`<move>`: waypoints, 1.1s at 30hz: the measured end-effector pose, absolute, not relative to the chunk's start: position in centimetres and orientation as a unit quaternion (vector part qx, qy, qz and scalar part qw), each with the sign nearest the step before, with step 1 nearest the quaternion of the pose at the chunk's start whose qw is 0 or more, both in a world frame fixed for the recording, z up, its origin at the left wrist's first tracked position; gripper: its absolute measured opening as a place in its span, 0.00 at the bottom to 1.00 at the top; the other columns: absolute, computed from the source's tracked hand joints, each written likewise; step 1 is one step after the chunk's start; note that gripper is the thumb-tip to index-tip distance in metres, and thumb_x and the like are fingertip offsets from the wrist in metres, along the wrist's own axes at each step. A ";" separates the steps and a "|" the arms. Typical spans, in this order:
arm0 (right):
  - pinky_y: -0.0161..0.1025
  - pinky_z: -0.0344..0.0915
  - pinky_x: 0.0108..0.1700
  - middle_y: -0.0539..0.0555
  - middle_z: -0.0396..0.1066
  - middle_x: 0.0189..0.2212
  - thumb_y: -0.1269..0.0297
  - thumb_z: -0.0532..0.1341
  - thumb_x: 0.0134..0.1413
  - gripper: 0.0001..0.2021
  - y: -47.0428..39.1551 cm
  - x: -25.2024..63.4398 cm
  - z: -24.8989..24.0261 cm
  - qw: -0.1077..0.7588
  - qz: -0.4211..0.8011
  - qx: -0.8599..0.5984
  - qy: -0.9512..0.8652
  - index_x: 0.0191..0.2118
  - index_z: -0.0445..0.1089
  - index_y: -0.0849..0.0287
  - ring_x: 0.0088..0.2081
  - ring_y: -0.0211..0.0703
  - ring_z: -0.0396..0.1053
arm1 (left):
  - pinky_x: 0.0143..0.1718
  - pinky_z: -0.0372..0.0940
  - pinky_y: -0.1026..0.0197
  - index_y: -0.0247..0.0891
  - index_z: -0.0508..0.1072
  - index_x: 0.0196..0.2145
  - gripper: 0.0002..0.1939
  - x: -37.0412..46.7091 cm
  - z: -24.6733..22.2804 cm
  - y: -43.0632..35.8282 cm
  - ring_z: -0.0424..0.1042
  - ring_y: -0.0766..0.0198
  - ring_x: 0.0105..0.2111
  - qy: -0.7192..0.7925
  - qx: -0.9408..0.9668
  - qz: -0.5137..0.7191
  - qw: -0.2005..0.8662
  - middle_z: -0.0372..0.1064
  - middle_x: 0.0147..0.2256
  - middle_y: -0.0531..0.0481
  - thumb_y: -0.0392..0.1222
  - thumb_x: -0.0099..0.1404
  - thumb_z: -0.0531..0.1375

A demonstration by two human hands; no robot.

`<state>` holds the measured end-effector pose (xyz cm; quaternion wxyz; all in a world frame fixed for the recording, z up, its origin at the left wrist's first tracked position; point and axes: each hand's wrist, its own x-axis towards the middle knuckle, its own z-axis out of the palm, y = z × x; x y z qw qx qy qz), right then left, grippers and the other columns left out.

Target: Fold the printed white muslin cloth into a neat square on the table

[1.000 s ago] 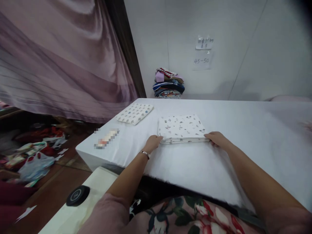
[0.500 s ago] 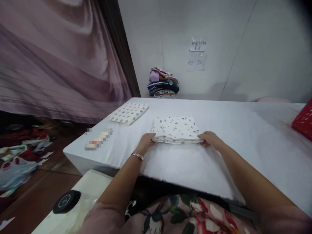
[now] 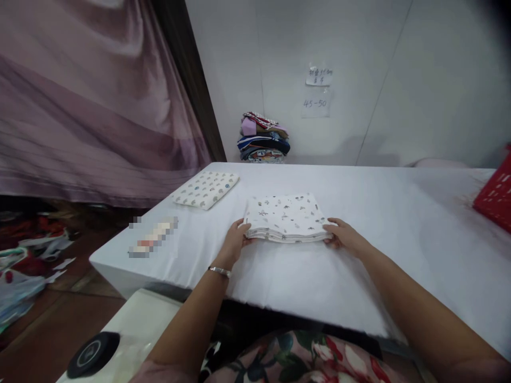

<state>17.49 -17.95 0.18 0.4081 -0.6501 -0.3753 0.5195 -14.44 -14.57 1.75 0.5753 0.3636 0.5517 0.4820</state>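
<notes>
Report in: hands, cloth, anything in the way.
Left hand, right hand: gripping folded cloth at near corners. Layers showing along near edge. Second cloth off to the left, not in the way.

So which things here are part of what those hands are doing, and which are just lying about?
In use:
folded white cloth, near corners held by the left hand and right hand
white table, beneath it

Apparently just lying about:
grey-patterned folded cloth, though it may belong too
stacked fabrics by the wall
red basket
black round object
plastic bag on the floor
</notes>
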 end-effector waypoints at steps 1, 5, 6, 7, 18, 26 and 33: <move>0.30 0.60 0.18 0.53 0.70 0.28 0.58 0.63 0.47 0.30 -17.9 17.5 0.3 0.411 0.529 -0.643 -0.371 0.55 0.54 0.58 0.25 0.39 0.70 | 0.29 0.70 0.62 0.38 0.58 0.53 0.26 -14.5 1.9 -14.4 0.72 0.66 0.29 0.549 0.366 0.482 0.576 0.70 0.37 0.46 0.39 0.58 0.59; 0.30 0.61 0.19 0.52 0.70 0.28 0.59 0.63 0.47 0.33 -18.1 17.6 0.4 0.412 0.550 -0.629 -0.364 0.58 0.51 0.58 0.24 0.38 0.69 | 0.26 0.68 0.63 0.38 0.61 0.52 0.24 -15.0 2.0 -14.1 0.70 0.67 0.25 0.598 0.404 0.441 0.533 0.69 0.32 0.48 0.39 0.57 0.59; 0.30 0.61 0.19 0.52 0.70 0.26 0.60 0.63 0.48 0.33 -18.2 17.6 0.4 0.410 0.549 -0.631 -0.365 0.58 0.51 0.57 0.24 0.38 0.69 | 0.24 0.67 0.64 0.37 0.62 0.51 0.24 -15.2 1.8 -14.2 0.69 0.67 0.24 0.624 0.419 0.422 0.507 0.69 0.30 0.49 0.39 0.56 0.60; 0.30 0.61 0.19 0.51 0.70 0.25 0.60 0.63 0.48 0.33 -18.3 17.6 0.5 0.409 0.546 -0.633 -0.366 0.59 0.50 0.57 0.24 0.38 0.69 | 0.23 0.66 0.65 0.36 0.63 0.51 0.25 -15.4 1.5 -14.3 0.68 0.67 0.22 0.647 0.436 0.402 0.480 0.68 0.28 0.49 0.39 0.56 0.60; 0.30 0.58 0.18 0.52 0.71 0.24 0.57 0.62 0.50 0.37 -19.0 16.7 1.7 0.421 0.582 -0.611 -0.333 0.62 0.45 0.57 0.23 0.38 0.68 | 0.23 0.64 0.66 0.37 0.65 0.48 0.19 -15.9 1.4 -14.8 0.68 0.68 0.23 0.618 0.401 0.415 0.535 0.70 0.29 0.49 0.39 0.58 0.59; 0.29 0.63 0.18 0.56 0.72 0.36 0.55 0.64 0.48 0.31 -18.5 17.2 1.8 0.405 0.668 -0.545 -0.304 0.56 0.55 0.55 0.27 0.38 0.71 | 0.25 0.65 0.66 0.36 0.64 0.50 0.24 -16.2 2.9 -14.0 0.69 0.67 0.26 0.566 0.395 0.417 0.592 0.70 0.33 0.47 0.43 0.56 0.61; 0.38 0.72 0.24 0.55 0.67 0.48 0.55 0.64 0.49 0.40 -19.0 16.6 1.8 0.428 0.666 -0.534 -0.298 0.63 0.40 0.45 0.39 0.46 0.72 | 0.24 0.64 0.67 0.37 0.63 0.51 0.25 -16.7 1.7 -14.3 0.67 0.69 0.23 0.583 0.390 0.408 0.584 0.69 0.28 0.50 0.43 0.56 0.61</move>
